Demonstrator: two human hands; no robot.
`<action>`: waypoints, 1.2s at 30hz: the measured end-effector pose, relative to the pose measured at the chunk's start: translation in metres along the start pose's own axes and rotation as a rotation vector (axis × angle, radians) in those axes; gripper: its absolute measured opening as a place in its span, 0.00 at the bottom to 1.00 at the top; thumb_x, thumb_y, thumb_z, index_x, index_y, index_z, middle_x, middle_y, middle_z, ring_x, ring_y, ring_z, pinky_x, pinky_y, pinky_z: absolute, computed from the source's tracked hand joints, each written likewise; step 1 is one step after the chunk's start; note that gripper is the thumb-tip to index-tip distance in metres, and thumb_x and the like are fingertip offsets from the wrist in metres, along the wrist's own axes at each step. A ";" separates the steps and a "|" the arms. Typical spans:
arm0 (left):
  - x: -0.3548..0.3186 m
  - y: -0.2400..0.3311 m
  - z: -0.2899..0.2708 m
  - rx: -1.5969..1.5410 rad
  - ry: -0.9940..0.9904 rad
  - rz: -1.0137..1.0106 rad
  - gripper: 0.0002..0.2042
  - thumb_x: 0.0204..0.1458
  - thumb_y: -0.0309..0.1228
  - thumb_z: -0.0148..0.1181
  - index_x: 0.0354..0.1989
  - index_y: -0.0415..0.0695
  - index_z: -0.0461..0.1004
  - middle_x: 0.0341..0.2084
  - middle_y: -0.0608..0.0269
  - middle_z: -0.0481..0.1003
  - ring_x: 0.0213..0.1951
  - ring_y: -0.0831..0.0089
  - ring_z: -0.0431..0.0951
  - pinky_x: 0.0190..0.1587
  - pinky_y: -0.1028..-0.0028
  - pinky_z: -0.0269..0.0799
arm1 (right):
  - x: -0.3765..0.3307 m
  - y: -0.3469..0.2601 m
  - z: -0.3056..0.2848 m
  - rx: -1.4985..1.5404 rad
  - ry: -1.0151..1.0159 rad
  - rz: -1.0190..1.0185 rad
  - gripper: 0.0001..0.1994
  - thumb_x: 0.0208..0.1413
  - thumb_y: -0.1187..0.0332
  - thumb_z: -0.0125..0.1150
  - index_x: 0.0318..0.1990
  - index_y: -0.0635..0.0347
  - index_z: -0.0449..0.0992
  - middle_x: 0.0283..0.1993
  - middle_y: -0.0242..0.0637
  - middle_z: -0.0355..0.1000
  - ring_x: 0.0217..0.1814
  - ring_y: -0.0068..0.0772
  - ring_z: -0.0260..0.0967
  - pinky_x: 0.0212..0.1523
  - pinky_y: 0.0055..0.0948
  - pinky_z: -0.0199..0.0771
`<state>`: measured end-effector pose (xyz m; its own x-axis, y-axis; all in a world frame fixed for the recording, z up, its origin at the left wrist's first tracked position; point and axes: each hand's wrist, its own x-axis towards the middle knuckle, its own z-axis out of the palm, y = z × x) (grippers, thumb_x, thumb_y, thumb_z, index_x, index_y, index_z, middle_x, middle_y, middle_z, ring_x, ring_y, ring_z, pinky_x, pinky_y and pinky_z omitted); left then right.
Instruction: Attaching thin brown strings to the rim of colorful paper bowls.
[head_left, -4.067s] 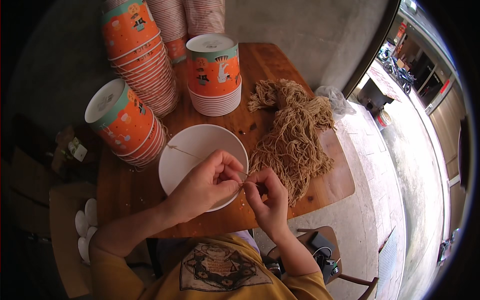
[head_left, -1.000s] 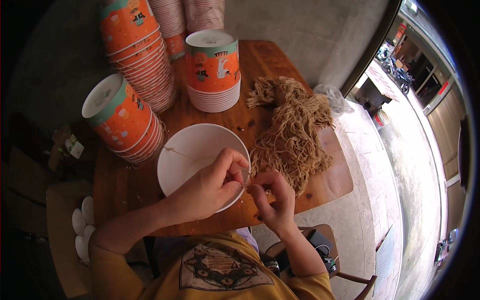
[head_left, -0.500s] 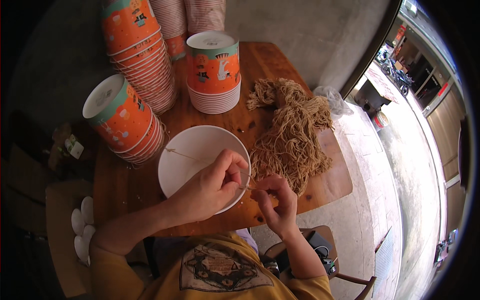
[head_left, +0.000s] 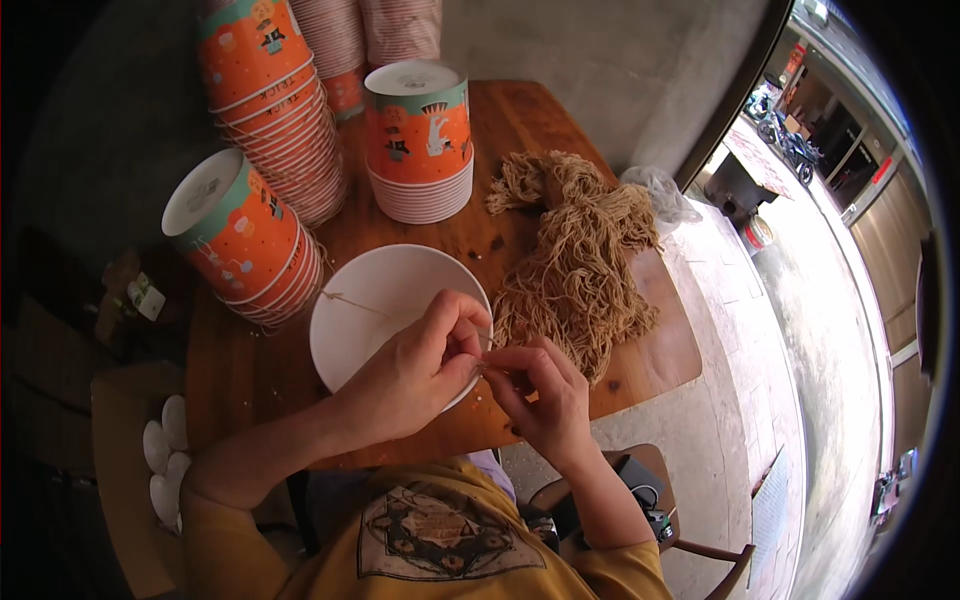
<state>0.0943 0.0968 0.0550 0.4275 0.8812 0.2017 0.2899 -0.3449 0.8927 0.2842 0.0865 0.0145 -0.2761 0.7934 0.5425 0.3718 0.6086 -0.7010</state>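
Note:
My left hand [head_left: 430, 350] is closed in a pinch on a thin tan string [head_left: 355, 303], above the right part of an open white paper tub [head_left: 385, 262]. One stretch of the string runs from the tub's left rim across its inside toward that hand. Fingertip to fingertip with it, my right hand [head_left: 545, 395] is also pinched at the string by the tub's right rim. What exactly lies between the fingertips is small and partly covered. Just beyond my right hand a tangled bundle of tan strings [head_left: 575, 285] lies on the wooden table [head_left: 655, 345].
Nested orange paper tubs stand upside down behind: a short stack [head_left: 418, 140], a leaning stack [head_left: 240, 235] and a tall stack [head_left: 265, 100]. A clear plastic bag [head_left: 660, 195] sits past the string bundle. Below left is a cardboard box [head_left: 125, 480] holding white round pieces. A chair [head_left: 650, 470] stands at right.
My right hand has moved left and slightly up, so its fingertips now meet those of my left hand. The whole view has shifted slightly.

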 end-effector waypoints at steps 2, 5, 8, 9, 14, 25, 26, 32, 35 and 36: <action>-0.001 0.003 0.001 0.010 0.013 0.020 0.13 0.55 0.18 0.54 0.47 0.41 0.61 0.29 0.61 0.69 0.32 0.70 0.73 0.38 0.70 0.71 | 0.000 0.004 -0.002 -0.075 0.015 -0.060 0.13 0.47 0.75 0.69 0.41 0.57 0.75 0.29 0.34 0.68 0.27 0.33 0.69 0.26 0.31 0.71; -0.002 0.008 0.001 0.137 0.010 0.060 0.11 0.55 0.16 0.52 0.44 0.40 0.62 0.30 0.57 0.69 0.34 0.63 0.74 0.39 0.67 0.70 | 0.000 0.006 -0.002 -0.208 0.037 -0.158 0.14 0.46 0.76 0.69 0.40 0.57 0.74 0.28 0.34 0.67 0.26 0.35 0.68 0.25 0.31 0.69; -0.005 0.009 0.000 0.190 0.004 0.086 0.09 0.54 0.16 0.51 0.42 0.40 0.62 0.32 0.52 0.69 0.36 0.56 0.74 0.40 0.63 0.70 | -0.007 0.011 0.000 -0.242 0.046 -0.181 0.15 0.44 0.77 0.69 0.40 0.57 0.73 0.28 0.33 0.67 0.26 0.35 0.67 0.25 0.31 0.68; -0.005 0.009 0.001 0.191 0.006 0.086 0.09 0.54 0.16 0.51 0.42 0.40 0.62 0.32 0.52 0.69 0.36 0.56 0.74 0.40 0.63 0.70 | -0.009 0.012 0.000 -0.217 0.045 -0.162 0.15 0.44 0.77 0.69 0.40 0.57 0.73 0.28 0.33 0.67 0.26 0.35 0.68 0.26 0.31 0.69; -0.003 0.013 0.004 0.175 -0.005 0.135 0.08 0.55 0.17 0.51 0.40 0.39 0.61 0.34 0.49 0.69 0.37 0.51 0.73 0.40 0.60 0.69 | -0.007 0.004 0.001 -0.160 0.052 -0.140 0.14 0.42 0.79 0.68 0.37 0.58 0.72 0.28 0.34 0.67 0.26 0.36 0.67 0.26 0.32 0.69; -0.012 0.008 -0.005 0.423 0.058 0.278 0.11 0.52 0.18 0.56 0.42 0.40 0.62 0.34 0.53 0.66 0.36 0.55 0.71 0.38 0.63 0.69 | -0.013 -0.001 -0.004 -0.087 -0.045 -0.064 0.12 0.45 0.79 0.66 0.38 0.58 0.72 0.32 0.35 0.68 0.32 0.37 0.70 0.30 0.32 0.72; -0.014 0.012 -0.009 0.426 0.071 0.250 0.12 0.52 0.19 0.57 0.42 0.41 0.62 0.34 0.53 0.66 0.37 0.56 0.72 0.39 0.63 0.70 | -0.010 -0.002 -0.011 -0.169 -0.087 -0.107 0.13 0.45 0.78 0.65 0.39 0.58 0.73 0.34 0.35 0.68 0.35 0.38 0.70 0.32 0.32 0.74; -0.048 0.019 -0.025 0.508 -0.093 0.114 0.13 0.49 0.27 0.65 0.42 0.43 0.71 0.31 0.60 0.74 0.35 0.59 0.76 0.41 0.65 0.73 | 0.019 -0.011 -0.044 -0.371 -0.197 -0.304 0.14 0.45 0.77 0.64 0.42 0.57 0.76 0.39 0.35 0.69 0.40 0.37 0.71 0.37 0.35 0.75; -0.061 0.011 -0.036 0.673 -0.007 0.262 0.09 0.49 0.26 0.64 0.38 0.43 0.74 0.31 0.62 0.75 0.36 0.62 0.77 0.42 0.65 0.73 | 0.042 -0.018 -0.034 -0.250 -0.198 -0.326 0.11 0.47 0.77 0.65 0.40 0.57 0.77 0.36 0.34 0.69 0.38 0.37 0.71 0.37 0.35 0.75; -0.065 0.010 -0.040 0.742 0.021 0.306 0.08 0.48 0.25 0.65 0.36 0.43 0.75 0.33 0.62 0.75 0.37 0.62 0.77 0.43 0.65 0.73 | 0.049 -0.018 -0.026 -0.235 -0.193 -0.341 0.09 0.48 0.76 0.65 0.38 0.57 0.78 0.34 0.34 0.69 0.38 0.37 0.71 0.37 0.35 0.75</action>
<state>0.0352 0.0486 0.0664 0.5658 0.7162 0.4085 0.6591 -0.6906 0.2977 0.2869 0.1143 0.0660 -0.5693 0.5489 0.6120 0.4159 0.8344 -0.3615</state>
